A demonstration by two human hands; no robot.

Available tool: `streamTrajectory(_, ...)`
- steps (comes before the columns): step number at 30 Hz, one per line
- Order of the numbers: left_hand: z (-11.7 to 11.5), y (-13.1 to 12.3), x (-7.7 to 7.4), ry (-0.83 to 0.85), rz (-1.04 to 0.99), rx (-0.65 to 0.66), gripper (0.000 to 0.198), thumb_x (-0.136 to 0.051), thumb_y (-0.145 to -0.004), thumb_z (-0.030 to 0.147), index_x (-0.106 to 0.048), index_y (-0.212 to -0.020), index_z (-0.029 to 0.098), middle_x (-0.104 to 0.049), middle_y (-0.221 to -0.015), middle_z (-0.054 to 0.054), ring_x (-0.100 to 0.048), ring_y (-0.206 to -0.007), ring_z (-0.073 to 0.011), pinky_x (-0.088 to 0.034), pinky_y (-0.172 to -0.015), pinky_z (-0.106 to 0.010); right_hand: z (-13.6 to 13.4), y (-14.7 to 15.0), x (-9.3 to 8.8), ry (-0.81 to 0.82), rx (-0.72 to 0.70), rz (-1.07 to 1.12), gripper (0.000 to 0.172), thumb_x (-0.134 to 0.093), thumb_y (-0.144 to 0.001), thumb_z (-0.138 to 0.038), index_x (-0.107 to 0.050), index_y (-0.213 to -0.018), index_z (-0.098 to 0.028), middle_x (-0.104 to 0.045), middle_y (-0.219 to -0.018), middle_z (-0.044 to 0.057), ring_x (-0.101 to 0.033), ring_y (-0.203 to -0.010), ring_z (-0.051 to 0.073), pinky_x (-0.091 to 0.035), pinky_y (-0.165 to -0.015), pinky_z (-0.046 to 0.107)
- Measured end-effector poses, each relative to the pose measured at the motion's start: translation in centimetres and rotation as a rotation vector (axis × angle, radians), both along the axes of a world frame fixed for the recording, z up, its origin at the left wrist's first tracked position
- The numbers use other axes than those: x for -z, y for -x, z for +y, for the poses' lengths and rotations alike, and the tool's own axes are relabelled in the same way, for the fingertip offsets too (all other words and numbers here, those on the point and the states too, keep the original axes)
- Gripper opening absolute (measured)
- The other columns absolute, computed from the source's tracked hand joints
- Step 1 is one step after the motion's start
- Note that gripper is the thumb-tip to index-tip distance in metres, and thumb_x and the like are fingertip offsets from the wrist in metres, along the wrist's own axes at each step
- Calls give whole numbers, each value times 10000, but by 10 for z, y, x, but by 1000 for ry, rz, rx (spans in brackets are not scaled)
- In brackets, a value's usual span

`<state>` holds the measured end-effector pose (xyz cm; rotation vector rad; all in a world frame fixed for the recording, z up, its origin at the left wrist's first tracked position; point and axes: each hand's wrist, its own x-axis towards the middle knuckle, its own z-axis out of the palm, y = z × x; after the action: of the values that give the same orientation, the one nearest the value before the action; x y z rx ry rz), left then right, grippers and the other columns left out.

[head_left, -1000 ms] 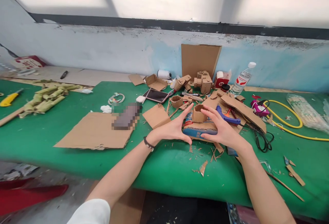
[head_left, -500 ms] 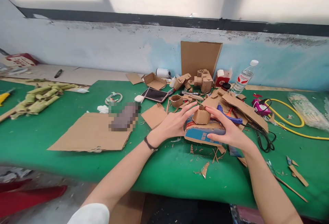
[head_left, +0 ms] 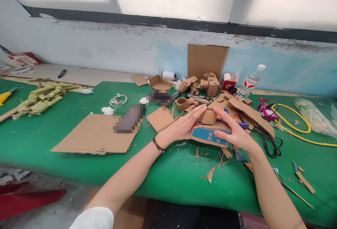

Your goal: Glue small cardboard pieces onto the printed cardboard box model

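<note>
A small open cardboard box (head_left: 208,116) sits on a flat cardboard piece with a blue printed edge (head_left: 209,134), in the middle of the green table (head_left: 168,173). My left hand (head_left: 182,126) reaches in from the left, its fingers stretched toward the small box and its thumb on the blue-edged piece. My right hand (head_left: 231,129) comes from the right, fingers against the box's right side and thumb on the blue edge. Both hands frame the box and grip the piece under it.
A large cardboard sheet (head_left: 94,134) lies left of the hands, a smaller one (head_left: 159,118) beside it. Behind are cardboard models (head_left: 209,82), a water bottle (head_left: 251,81), a yellow hose (head_left: 300,127), black cords (head_left: 268,143) and cardboard scraps (head_left: 210,173). Bamboo pieces (head_left: 42,97) lie far left.
Both hands have closed in from either side until their fingers reach the small box. The blue-edged piece with the box on it has been raised a little.
</note>
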<state>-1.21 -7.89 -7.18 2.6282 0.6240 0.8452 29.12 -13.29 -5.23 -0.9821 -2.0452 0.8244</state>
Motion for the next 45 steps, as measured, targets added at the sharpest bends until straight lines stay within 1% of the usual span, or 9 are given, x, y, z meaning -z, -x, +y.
streamTrajectory(2, 0, -1, 6, 34, 17, -4, 1006, -718, -1125, 377, -69, -1889, 465, -176, -1973, -140, -443, -1750, -408, -532, -1364, -559, 0, 0, -1, -8, 7, 6, 804, -771, -1108, -569, -414, -1825, -498, -424, -1906, 15, -460, -1735, 368, -412, -1418, 631)
streamTrajectory(5, 2, -4, 15, 35, -3, 12, 960, -745, -1115, 379, -169, -1869, 525, -129, -1979, -119, -593, -1638, -404, -545, -1348, -569, 0, 1, -2, -33, 16, 12, 755, -751, -1125, -553, -443, -1811, -502, -405, -1915, -4, -398, -1770, 363, -369, -1441, 627)
streamTrajectory(11, 7, -7, 23, 10, -58, 48, 991, -804, -1083, 367, -210, -1863, 517, -99, -1980, -129, -605, -1623, -403, -574, -1323, -584, 0, 2, -3, -36, 18, 19, 705, -732, -1140, -539, -477, -1796, -500, -399, -1917, -11, -342, -1794, 366, -337, -1455, 636)
streamTrajectory(17, 5, -7, 24, -30, -60, 36, 1009, -812, -1075, 336, -202, -1864, 485, -179, -1942, -180, -652, -1569, -407, -626, -1262, -598, -2, 2, -2, -31, 36, 29, 697, -744, -1130, -552, -504, -1782, -502, -463, -1882, -14, -376, -1778, 376, -365, -1451, 608)
streamTrajectory(20, 4, -8, 24, -39, -62, 32, 1010, -814, -1073, 337, -203, -1863, 485, -205, -1934, -176, -631, -1593, -402, -610, -1283, -595, -1, 2, -2, -29, 36, 36, 683, -746, -1129, -555, -524, -1772, -496, -498, -1859, -2, -420, -1754, 369, -394, -1439, 599)
streamTrajectory(25, 4, -10, 25, -35, -95, 72, 1040, -839, -1061, 361, -195, -1874, 446, -92, -1970, -179, -444, -1742, -433, -532, -1358, -609, 4, 2, 2, -15, 55, 91, 577, -657, -1165, -595, -614, -1721, -446, -565, -1815, 17, -484, -1715, 364, -430, -1417, 599)
streamTrajectory(36, 4, -9, 25, -18, -123, 93, 926, -819, -1075, 369, -305, -1840, 454, -207, -1917, -185, -601, -1611, -409, -696, -1159, -505, 4, 6, 1, 48, 67, 191, 494, -549, -1203, -627, -690, -1649, -468, -612, -1779, -23, -549, -1670, 344, -421, -1416, 593)
streamTrajectory(40, 6, -10, 27, -17, -130, 96, 907, -814, -1076, 368, -326, -1835, 459, -293, -1872, -176, -641, -1567, -390, -677, -1196, -522, 5, 6, 2, 49, 67, 181, 478, -555, -1203, -624, -689, -1643, -493, -623, -1768, -33, -531, -1682, 335, -416, -1414, 588)
streamTrajectory(45, 8, -8, 33, -15, -139, 84, 941, -838, -1055, 356, -327, -1834, 487, -289, -1862, -165, -487, -1707, -434, -638, -1255, -561, 5, 7, 3, 47, 58, 185, 470, -554, -1208, -611, -685, -1644, -494, -616, -1773, -38, -528, -1683, 327, -390, -1429, 588)
